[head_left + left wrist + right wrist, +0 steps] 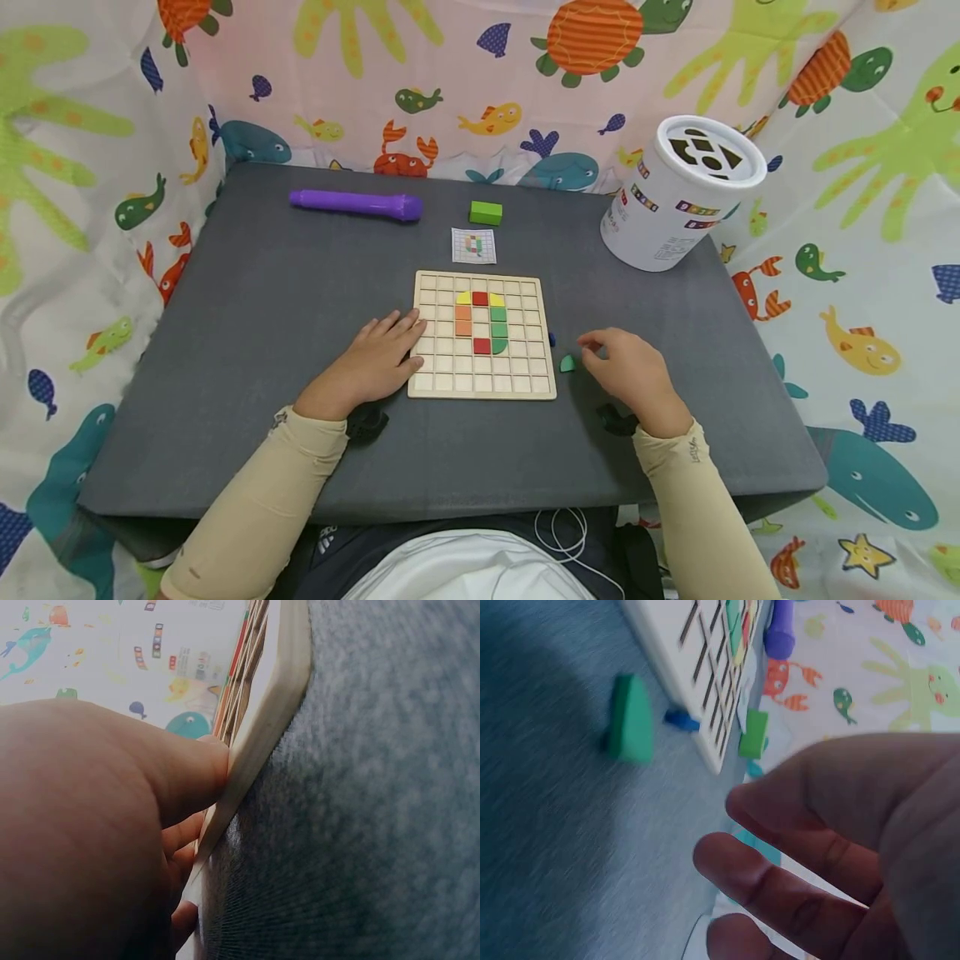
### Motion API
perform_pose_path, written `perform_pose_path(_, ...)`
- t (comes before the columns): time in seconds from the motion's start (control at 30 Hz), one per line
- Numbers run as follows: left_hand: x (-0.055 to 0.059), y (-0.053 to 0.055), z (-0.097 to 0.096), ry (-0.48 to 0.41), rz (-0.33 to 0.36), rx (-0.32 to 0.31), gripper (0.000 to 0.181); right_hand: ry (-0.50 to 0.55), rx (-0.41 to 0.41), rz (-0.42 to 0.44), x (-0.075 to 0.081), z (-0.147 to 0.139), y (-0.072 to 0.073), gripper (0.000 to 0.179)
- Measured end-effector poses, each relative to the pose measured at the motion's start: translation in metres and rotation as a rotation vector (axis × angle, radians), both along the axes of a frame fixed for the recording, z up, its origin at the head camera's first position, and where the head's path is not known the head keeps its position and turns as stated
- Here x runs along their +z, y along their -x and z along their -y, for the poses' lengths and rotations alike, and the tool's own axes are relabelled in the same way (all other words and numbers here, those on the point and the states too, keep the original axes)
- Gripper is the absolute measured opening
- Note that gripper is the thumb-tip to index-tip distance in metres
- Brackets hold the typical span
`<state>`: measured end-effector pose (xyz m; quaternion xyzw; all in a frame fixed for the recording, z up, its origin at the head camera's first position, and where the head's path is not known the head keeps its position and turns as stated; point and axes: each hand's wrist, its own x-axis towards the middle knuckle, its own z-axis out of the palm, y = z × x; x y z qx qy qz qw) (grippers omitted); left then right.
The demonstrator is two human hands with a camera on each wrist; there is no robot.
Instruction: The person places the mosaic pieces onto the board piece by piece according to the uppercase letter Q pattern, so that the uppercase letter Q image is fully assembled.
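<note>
A wooden grid board (442,384) lies on the table with red, yellow, orange and green pieces set in its squares. My left hand (378,357) rests along the board's left edge, fingers extended and thumb touching the rim. Off the board's right side, my right hand (628,372) hovers with its fingers loosely bent and apart; nothing is held in it. Between that hand and the board lies a green quarter-round piece (632,720). A small blue piece (682,720) sits against the board's right edge, mostly hidden in the head view.
Behind the board are a small pattern card (473,247) and a bright green block (486,213). A purple marker-shaped stick (352,203) lies back left. The white tub (660,225) with a cut-out lid stands back right. Patterned cloth (450,83) surrounds the grey table (247,350).
</note>
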<state>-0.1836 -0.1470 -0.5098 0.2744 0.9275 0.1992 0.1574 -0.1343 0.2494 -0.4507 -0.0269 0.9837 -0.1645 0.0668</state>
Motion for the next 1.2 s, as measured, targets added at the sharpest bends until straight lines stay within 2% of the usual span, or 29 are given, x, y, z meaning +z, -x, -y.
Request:
perform_pose_path(0.2,-0.001,0.001,0.001,0.008,-0.007,-0.006,0.068,0.009,0.035,0.038,-0.011,-0.008,-0.009,0.028)
perform_pose_path(0.43,-0.003,0.001,0.0,-0.005,0.006,-0.009,0.068,0.001,0.076,0.02,-0.023,-0.002,-0.009,0.028)
perform_pose_path(0.7,-0.004,0.0,-0.001,-0.013,-0.008,-0.009,0.067,-0.059,0.098,-0.018,-0.026,0.005,-0.008,0.028)
perform_pose_path(1.03,-0.003,0.001,0.0,-0.008,-0.002,-0.004,0.068,-0.07,0.082,-0.057,-0.03,0.006,-0.006,0.023)
perform_pose_path(1.2,-0.003,0.0,0.0,-0.002,0.0,-0.007,0.068,-0.069,0.072,-0.051,-0.031,0.007,-0.005,0.027)
